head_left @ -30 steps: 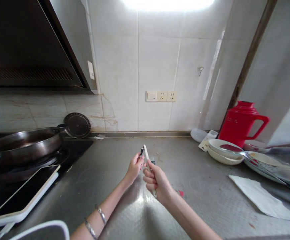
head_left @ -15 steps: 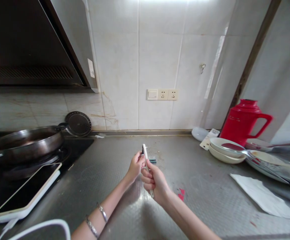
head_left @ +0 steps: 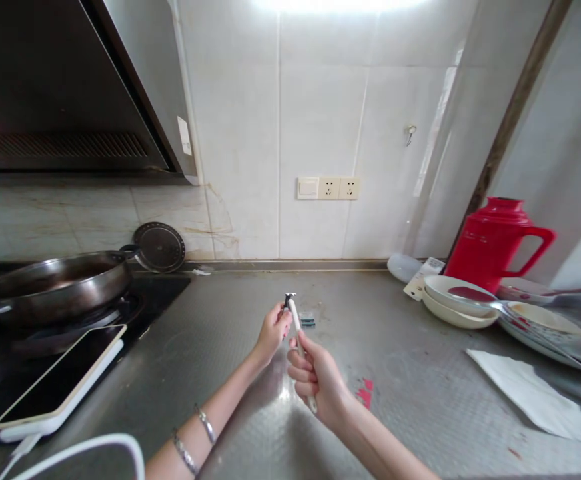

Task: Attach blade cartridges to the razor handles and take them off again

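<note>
My right hand (head_left: 317,381) is closed around the white handle (head_left: 295,313) of what looks like a razor, its upper end pointing away from me. My left hand (head_left: 273,333) pinches a small black piece (head_left: 287,305) beside the tip of that handle. A thin, pale T-shaped top (head_left: 291,294) shows above the black piece; I cannot tell whether it joins the handle. Just beyond my hands, a small clear-and-dark-green item (head_left: 307,321) lies on the metal counter (head_left: 240,313). Red scraps (head_left: 365,392) lie by my right wrist.
Left, a steel pan (head_left: 60,287) sits on the black stove, with a phone (head_left: 63,380) on a white block and a white cable (head_left: 95,443) in front. Right are a red thermos jug (head_left: 493,243), stacked bowls (head_left: 457,303), plates and a white paper sheet (head_left: 535,393).
My right hand has drawn slightly towards me and right with the handle. The handle's tip now sits lower, and the T-shaped top shows more clearly. My left hand stays nearly in place.
</note>
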`<state>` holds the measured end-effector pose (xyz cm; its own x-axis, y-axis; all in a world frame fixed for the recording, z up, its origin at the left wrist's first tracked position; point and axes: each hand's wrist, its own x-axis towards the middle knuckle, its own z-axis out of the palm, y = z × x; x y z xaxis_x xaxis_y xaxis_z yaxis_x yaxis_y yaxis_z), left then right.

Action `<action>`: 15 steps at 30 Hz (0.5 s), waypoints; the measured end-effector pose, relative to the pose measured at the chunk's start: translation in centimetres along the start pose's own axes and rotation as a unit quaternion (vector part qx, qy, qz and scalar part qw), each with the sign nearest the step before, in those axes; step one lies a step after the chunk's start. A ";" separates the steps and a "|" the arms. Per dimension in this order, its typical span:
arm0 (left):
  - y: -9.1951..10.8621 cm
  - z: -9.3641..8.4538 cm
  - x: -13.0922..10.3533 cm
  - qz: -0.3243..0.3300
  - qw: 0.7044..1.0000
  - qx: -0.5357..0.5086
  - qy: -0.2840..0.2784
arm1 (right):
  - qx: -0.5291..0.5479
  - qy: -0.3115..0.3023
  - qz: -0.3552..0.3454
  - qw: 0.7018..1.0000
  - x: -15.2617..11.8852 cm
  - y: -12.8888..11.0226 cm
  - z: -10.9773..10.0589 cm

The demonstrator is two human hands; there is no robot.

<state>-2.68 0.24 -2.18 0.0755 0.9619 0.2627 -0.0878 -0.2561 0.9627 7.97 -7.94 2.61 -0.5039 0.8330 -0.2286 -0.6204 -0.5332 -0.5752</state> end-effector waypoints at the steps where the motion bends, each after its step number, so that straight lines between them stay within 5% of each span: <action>1: -0.1 0.0 0.0 0.004 1.000 0.000 -0.003 | 0.003 -0.001 -0.007 1.000 0.0 -0.1 -0.1; 6: -0.2 0.3 -0.1 0.026 0.999 0.008 -0.023 | 0.007 -0.008 -0.041 0.999 0.1 -0.6 -0.3; 12: 0.1 0.1 -0.1 0.006 1.000 0.003 0.010 | -0.040 0.004 -0.010 0.999 -0.5 1.5 -1.1; 15: 0.1 0.0 0.0 -0.005 1.000 -0.020 -0.007 | -0.106 0.001 -0.099 0.989 -0.5 0.5 -0.8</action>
<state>-2.68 0.20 -2.10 0.0895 0.9632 0.2535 -0.1264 -0.2415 0.9621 8.35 -8.48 1.77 -0.3848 0.9180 -0.0966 -0.5664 -0.3174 -0.7606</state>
